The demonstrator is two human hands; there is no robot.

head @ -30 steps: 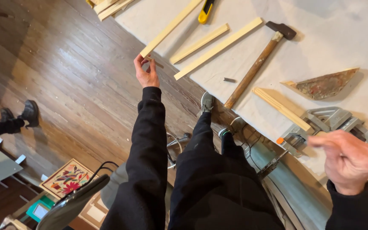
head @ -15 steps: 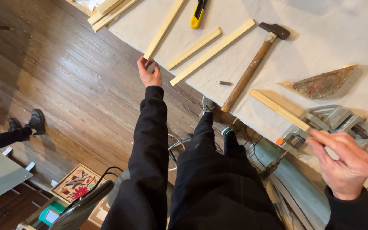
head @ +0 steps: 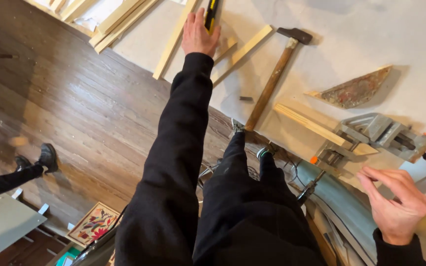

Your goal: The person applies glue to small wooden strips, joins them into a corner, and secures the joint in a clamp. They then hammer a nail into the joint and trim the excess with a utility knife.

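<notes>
Beside one hammer [head: 273, 79] on the table [head: 351, 34], left hand [head: 199, 34] flat, grip open, over one yellow-black tool [head: 211, 15], right hand [head: 395, 204] empty, grip open, near one corner clamp [head: 371, 133], two loose wood strips [head: 240, 51] nearby.

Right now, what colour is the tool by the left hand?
Yellow and black slim tool, clearest in the head view.
</notes>
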